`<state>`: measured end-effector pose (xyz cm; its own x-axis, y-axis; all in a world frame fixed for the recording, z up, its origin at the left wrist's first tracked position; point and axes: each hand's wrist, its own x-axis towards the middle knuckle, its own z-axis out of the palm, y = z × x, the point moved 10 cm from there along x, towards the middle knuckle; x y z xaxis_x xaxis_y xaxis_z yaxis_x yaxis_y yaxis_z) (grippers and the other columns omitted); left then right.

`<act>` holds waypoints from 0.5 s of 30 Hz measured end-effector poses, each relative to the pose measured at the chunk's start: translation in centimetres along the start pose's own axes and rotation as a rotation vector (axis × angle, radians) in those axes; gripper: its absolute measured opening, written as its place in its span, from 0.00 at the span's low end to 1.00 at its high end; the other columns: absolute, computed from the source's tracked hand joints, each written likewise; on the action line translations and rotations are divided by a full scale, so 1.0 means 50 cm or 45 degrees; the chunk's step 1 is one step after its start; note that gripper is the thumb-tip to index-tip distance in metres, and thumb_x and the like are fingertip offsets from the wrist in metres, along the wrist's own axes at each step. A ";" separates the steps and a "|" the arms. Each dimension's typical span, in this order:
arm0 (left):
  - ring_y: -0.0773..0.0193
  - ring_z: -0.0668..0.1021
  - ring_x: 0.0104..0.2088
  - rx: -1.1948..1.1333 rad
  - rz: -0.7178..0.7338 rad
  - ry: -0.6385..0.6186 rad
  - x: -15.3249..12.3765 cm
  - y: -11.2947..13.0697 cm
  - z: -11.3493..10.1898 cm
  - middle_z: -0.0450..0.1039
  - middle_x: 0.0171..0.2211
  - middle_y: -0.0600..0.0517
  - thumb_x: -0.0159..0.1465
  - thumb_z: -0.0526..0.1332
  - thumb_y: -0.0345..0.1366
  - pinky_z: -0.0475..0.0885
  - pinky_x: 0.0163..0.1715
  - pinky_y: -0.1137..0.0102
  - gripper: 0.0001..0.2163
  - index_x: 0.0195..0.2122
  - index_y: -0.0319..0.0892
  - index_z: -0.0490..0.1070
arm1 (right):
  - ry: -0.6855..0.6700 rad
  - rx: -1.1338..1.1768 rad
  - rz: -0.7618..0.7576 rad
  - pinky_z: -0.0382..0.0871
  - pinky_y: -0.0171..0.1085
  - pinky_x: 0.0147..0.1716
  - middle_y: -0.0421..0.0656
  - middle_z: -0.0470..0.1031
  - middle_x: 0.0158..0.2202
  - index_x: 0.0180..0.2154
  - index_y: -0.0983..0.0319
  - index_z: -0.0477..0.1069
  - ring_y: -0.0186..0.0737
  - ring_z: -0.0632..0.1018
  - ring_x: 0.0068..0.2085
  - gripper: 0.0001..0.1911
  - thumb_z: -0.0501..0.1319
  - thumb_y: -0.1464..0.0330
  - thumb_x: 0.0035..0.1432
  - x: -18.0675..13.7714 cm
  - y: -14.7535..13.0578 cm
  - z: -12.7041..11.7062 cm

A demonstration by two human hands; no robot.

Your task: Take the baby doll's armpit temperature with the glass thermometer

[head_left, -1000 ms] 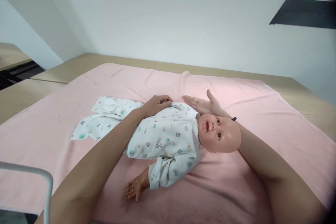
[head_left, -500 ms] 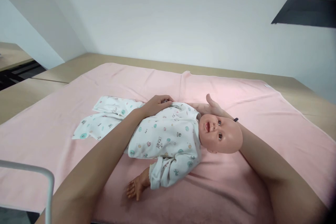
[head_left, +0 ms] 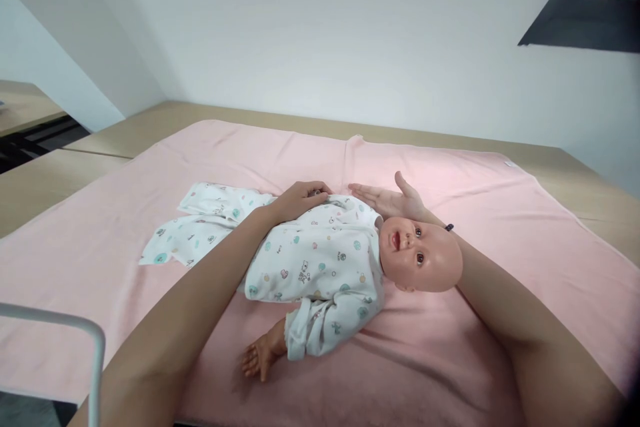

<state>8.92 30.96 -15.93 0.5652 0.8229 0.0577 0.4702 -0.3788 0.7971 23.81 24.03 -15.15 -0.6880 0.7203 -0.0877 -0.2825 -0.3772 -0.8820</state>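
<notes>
A baby doll (head_left: 310, 257) in a white printed top and pants lies face up, its bald head to the right. Across its middle reaches my left arm. My left hand (head_left: 303, 200) curls over the far side of the doll's body, thumb and fingers closed around the far sleeve area; what lies under the fingers is mostly hidden. Beyond the doll's shoulder, my right hand (head_left: 387, 201) is open, palm turned up, fingers straight and thumb raised. My right forearm passes behind the doll's head. The doll's near hand (head_left: 260, 357) sticks out of its cuff on the cloth.
A pink cloth (head_left: 435, 167) with some wrinkles covers most of the wooden table (head_left: 110, 127). Behind it stands a white wall (head_left: 325, 40). A white metal rail (head_left: 95, 347) rises at the lower left. A dark frame (head_left: 575, 20) hangs at the upper right.
My right hand has lifted slightly and turned, its fingers now showing clear of the doll's shoulder. My left hand and the doll have stayed nearly still.
</notes>
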 end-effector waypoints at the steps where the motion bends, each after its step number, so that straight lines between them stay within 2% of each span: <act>1: 0.59 0.75 0.39 0.001 -0.007 0.000 0.000 -0.001 0.000 0.78 0.42 0.51 0.68 0.56 0.49 0.67 0.42 0.64 0.16 0.45 0.46 0.77 | -0.004 -0.001 0.011 0.56 0.56 0.66 0.56 0.61 0.69 0.66 0.69 0.58 0.54 0.63 0.69 0.42 0.34 0.44 0.71 -0.003 0.002 0.002; 5: 0.59 0.75 0.38 -0.004 -0.027 -0.003 -0.002 -0.002 0.001 0.78 0.41 0.51 0.68 0.56 0.50 0.67 0.40 0.65 0.16 0.45 0.46 0.77 | -0.046 -0.012 0.092 0.59 0.60 0.64 0.59 0.61 0.69 0.66 0.70 0.58 0.58 0.67 0.67 0.40 0.36 0.46 0.72 -0.018 0.016 0.017; 10: 0.58 0.75 0.40 0.002 -0.006 0.005 -0.001 0.003 0.000 0.78 0.42 0.51 0.68 0.56 0.49 0.68 0.42 0.64 0.16 0.45 0.46 0.77 | -0.027 -0.018 0.051 0.58 0.57 0.65 0.56 0.60 0.70 0.67 0.67 0.56 0.54 0.66 0.67 0.39 0.34 0.47 0.72 -0.014 0.006 0.014; 15: 0.59 0.75 0.39 0.000 -0.021 -0.008 -0.001 -0.003 0.001 0.78 0.42 0.52 0.68 0.56 0.49 0.68 0.41 0.64 0.16 0.45 0.47 0.77 | -0.040 -0.042 0.099 0.61 0.60 0.63 0.58 0.63 0.68 0.66 0.70 0.58 0.58 0.69 0.66 0.37 0.38 0.49 0.72 -0.024 0.018 0.016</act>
<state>8.88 30.97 -16.08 0.5615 0.8265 0.0406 0.4795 -0.3649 0.7980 23.85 22.36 -15.46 -0.7280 0.6707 -0.1423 -0.2054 -0.4114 -0.8880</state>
